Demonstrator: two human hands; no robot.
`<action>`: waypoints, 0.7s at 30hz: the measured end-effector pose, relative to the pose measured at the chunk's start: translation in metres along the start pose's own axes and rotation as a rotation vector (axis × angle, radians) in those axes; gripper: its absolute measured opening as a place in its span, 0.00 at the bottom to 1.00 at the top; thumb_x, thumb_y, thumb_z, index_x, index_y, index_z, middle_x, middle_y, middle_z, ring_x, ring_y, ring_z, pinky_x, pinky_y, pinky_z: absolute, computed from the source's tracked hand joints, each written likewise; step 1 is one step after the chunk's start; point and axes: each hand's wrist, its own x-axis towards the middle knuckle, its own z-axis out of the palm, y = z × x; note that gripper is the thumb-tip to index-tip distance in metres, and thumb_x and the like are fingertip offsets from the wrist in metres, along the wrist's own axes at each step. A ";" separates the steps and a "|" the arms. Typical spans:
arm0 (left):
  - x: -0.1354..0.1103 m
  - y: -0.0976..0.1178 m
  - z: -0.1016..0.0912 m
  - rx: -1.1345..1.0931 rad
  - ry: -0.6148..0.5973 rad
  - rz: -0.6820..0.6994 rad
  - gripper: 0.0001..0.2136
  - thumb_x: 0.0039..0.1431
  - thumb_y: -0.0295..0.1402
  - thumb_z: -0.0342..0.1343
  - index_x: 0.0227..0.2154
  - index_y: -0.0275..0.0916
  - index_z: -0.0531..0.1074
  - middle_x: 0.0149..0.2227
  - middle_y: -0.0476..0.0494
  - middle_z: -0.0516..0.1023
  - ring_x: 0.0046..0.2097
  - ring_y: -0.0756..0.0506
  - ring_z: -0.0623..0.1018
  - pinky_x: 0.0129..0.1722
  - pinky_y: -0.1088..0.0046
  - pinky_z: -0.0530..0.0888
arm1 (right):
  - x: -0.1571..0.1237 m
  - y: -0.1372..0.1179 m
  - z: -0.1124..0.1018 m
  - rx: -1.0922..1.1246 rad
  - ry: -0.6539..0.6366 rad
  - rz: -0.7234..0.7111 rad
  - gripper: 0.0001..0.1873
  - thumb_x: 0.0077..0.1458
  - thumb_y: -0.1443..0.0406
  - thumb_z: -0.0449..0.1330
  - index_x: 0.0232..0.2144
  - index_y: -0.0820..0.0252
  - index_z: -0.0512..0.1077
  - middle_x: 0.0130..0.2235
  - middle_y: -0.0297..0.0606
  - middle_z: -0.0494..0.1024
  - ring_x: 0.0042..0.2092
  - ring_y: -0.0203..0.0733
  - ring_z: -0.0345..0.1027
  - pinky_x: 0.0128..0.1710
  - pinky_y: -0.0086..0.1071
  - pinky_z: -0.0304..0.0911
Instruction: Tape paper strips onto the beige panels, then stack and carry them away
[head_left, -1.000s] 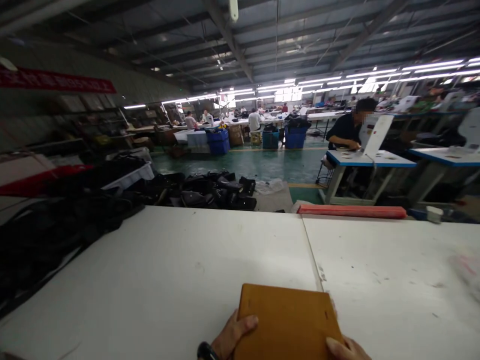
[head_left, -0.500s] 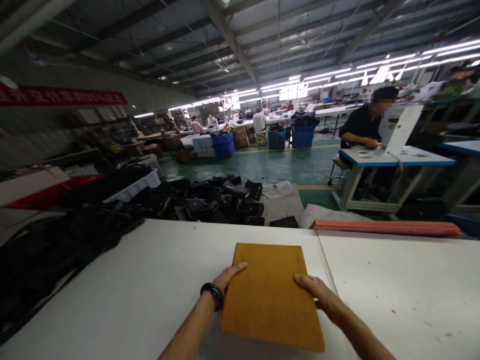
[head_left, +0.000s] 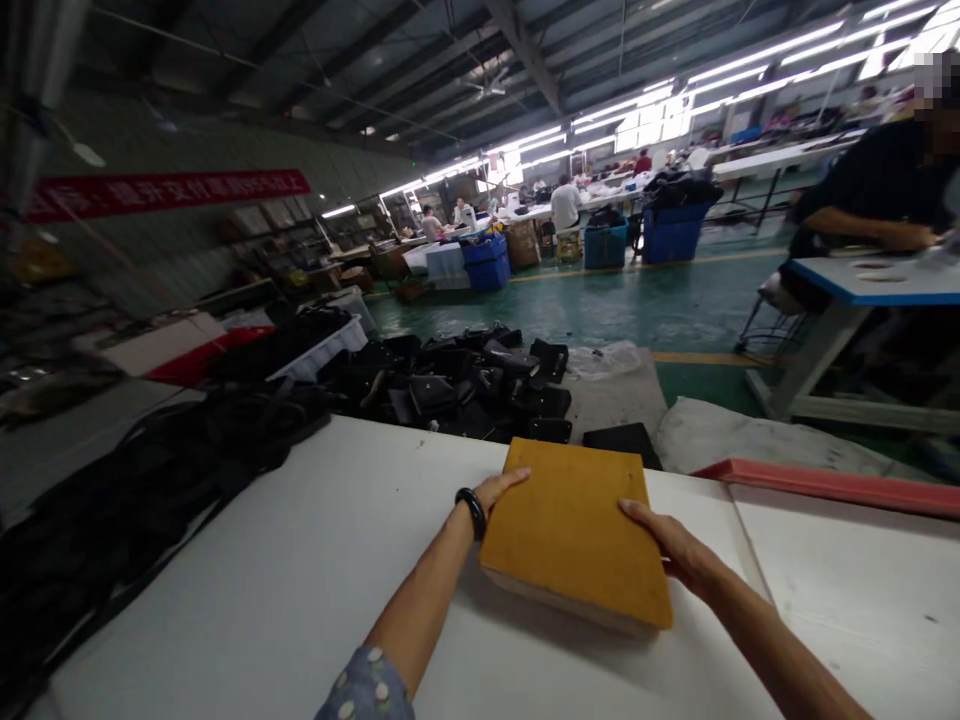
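Note:
A thick, square mustard-yellow block (head_left: 574, 535), paler along its near side, is held between my two hands over the white table (head_left: 315, 580). My left hand (head_left: 501, 490), with a black bangle at the wrist, grips its left edge, thumb on the top face. On the opposite edge my right hand (head_left: 671, 540) clasps it, thumb also on top. The other fingers of both hands are mostly hidden beneath or behind the block. Whether its underside touches the table I cannot tell.
Black straps or fabric (head_left: 172, 500) lie heaped along the table's left. Beyond the far edge is a pile of black bags (head_left: 450, 385). A red strip (head_left: 832, 490) borders the table at right. A co-worker (head_left: 870, 190) sits at a blue-edged worktable (head_left: 885, 280).
My hands have carried the block away from me, toward the table's far edge. Its near side now shows. The view has turned left, and the co-worker appears farther right.

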 end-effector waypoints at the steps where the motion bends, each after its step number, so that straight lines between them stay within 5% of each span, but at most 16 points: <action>1: 0.004 0.000 -0.001 0.006 -0.003 -0.015 0.22 0.41 0.44 0.60 0.37 0.34 0.70 0.34 0.39 0.78 0.36 0.43 0.77 0.40 0.66 0.73 | 0.002 -0.001 0.001 -0.006 0.012 -0.002 0.33 0.46 0.44 0.52 0.43 0.66 0.67 0.42 0.48 0.74 0.41 0.47 0.69 0.40 0.36 0.63; 9: 0.014 0.003 -0.004 0.091 -0.017 -0.065 0.22 0.43 0.47 0.58 0.38 0.36 0.69 0.34 0.41 0.79 0.37 0.43 0.77 0.38 0.66 0.73 | 0.006 -0.006 0.000 -0.028 0.078 0.004 0.31 0.46 0.47 0.53 0.42 0.66 0.67 0.41 0.48 0.74 0.39 0.46 0.69 0.38 0.37 0.64; 17: 0.016 0.010 -0.004 0.326 0.188 0.046 0.22 0.44 0.47 0.58 0.38 0.37 0.70 0.34 0.41 0.78 0.35 0.43 0.77 0.35 0.67 0.74 | -0.001 -0.024 -0.002 -0.201 0.073 0.002 0.29 0.47 0.47 0.52 0.40 0.66 0.68 0.40 0.48 0.74 0.38 0.46 0.69 0.35 0.39 0.66; 21: 0.007 0.010 0.012 0.495 0.274 0.092 0.18 0.52 0.44 0.51 0.41 0.36 0.67 0.38 0.42 0.75 0.36 0.46 0.75 0.37 0.65 0.73 | -0.011 -0.029 -0.014 -0.364 0.235 -0.060 0.35 0.39 0.45 0.59 0.39 0.71 0.68 0.43 0.55 0.71 0.44 0.57 0.65 0.37 0.47 0.63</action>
